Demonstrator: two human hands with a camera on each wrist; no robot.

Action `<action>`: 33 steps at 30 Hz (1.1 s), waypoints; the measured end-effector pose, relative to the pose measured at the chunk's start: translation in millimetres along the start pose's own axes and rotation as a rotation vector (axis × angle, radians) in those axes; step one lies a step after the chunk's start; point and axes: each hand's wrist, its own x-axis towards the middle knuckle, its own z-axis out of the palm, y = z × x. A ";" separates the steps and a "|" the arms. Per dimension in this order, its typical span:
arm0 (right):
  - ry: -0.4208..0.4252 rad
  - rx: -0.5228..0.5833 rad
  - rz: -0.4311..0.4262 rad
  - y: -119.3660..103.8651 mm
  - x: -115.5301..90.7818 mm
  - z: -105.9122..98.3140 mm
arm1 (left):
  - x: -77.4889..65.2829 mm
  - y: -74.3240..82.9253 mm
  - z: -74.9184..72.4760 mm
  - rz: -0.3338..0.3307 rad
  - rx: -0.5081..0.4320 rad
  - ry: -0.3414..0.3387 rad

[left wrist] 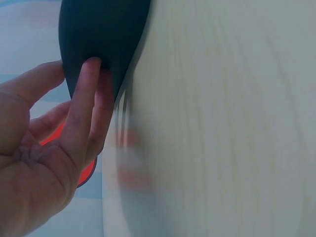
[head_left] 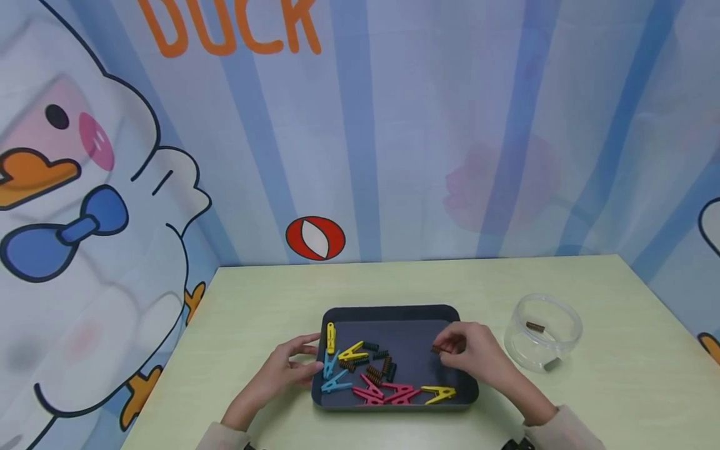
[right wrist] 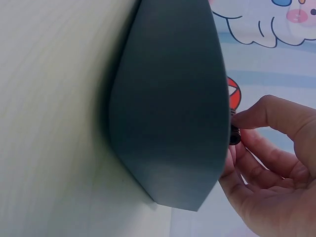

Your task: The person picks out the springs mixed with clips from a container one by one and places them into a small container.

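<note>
My left hand (head_left: 287, 365) grips the left wall of a dark grey tray (head_left: 388, 314), its fingertips pressed against the outside in the left wrist view. Over the right part of the tray, my right hand (head_left: 475, 350) pinches a small copper-brown spring (head_left: 437, 349) between thumb and fingers. The right wrist view shows that spring partly hidden behind the tray wall. Inside the tray lie brown springs (head_left: 387, 365), black springs (head_left: 370, 346), and yellow (head_left: 439, 394), blue (head_left: 336, 382) and pink clothespins (head_left: 400, 392).
To the right of the tray stands a clear round container (head_left: 542, 340). A brown spring (head_left: 535, 327) and a small dark piece (head_left: 552, 364) show in it. The pale table (head_left: 270, 294) ends at a printed curtain (head_left: 416, 125) behind.
</note>
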 end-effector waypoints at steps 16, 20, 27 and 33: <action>0.076 -0.005 0.038 2.0 -3.2 -11.4 | -0.5 -1.3 -0.1 0.008 -0.005 0.000; 0.099 -0.003 0.045 1.1 -5.4 -16.3 | -0.3 -0.3 0.0 0.005 0.004 0.001; 0.127 -0.001 0.022 3.3 -7.7 -23.9 | -1.0 2.0 -1.4 0.011 -0.009 0.000; 0.143 -0.008 0.024 2.4 -10.6 -31.5 | -2.5 2.4 -0.1 0.014 -0.012 0.002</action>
